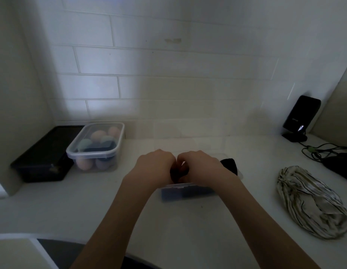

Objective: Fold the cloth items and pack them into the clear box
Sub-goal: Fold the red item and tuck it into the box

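A clear box (188,193) stands on the white counter in the middle, with dark cloth inside it. My left hand (155,167) and my right hand (201,167) meet above the box, both closed on a small dark cloth (178,172) held between them. Another dark cloth (229,166) pokes out at the box's far right corner. A striped cream cloth (310,202) lies bunched on the counter to the right, apart from both hands. My hands hide most of the box's inside.
A lidded clear container (97,146) of coloured rounded items sits at the back left, beside a black tray (44,156). A black device on a stand (300,117) and cables (320,150) stand at the back right. The tiled wall (168,74) is close behind.
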Tool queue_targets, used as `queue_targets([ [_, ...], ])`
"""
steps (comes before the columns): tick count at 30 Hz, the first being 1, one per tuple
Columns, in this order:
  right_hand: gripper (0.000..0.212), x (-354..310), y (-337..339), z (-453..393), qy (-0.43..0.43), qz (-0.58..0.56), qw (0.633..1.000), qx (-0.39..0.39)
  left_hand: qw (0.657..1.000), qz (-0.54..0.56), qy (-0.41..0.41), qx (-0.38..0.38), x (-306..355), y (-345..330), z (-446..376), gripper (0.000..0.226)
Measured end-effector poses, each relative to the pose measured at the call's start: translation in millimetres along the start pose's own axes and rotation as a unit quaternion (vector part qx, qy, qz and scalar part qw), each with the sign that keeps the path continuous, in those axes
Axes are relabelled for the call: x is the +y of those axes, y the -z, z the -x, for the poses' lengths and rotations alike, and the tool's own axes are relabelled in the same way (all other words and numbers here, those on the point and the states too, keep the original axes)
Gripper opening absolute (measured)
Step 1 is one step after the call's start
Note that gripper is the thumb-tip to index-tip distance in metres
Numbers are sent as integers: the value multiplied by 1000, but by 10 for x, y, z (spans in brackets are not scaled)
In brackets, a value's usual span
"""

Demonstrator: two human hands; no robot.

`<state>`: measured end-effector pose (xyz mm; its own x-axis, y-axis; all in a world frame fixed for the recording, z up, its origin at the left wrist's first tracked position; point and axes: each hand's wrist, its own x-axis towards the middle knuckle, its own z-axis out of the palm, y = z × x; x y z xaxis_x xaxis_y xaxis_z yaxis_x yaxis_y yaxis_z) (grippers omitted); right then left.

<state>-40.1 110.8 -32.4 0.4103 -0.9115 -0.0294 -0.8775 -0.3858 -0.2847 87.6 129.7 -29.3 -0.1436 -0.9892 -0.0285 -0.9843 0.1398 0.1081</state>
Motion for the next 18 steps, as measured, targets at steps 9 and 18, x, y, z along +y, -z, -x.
queue_targets([
  [9, 33, 293, 485, 184, 18, -172, 983, 60, 998, 15, 4, -61, 57, 197, 20, 38],
  [18, 8, 536, 776, 363, -69, -173, 982, 21, 1000, 18, -3, 6, 139, 357, 177, 47],
])
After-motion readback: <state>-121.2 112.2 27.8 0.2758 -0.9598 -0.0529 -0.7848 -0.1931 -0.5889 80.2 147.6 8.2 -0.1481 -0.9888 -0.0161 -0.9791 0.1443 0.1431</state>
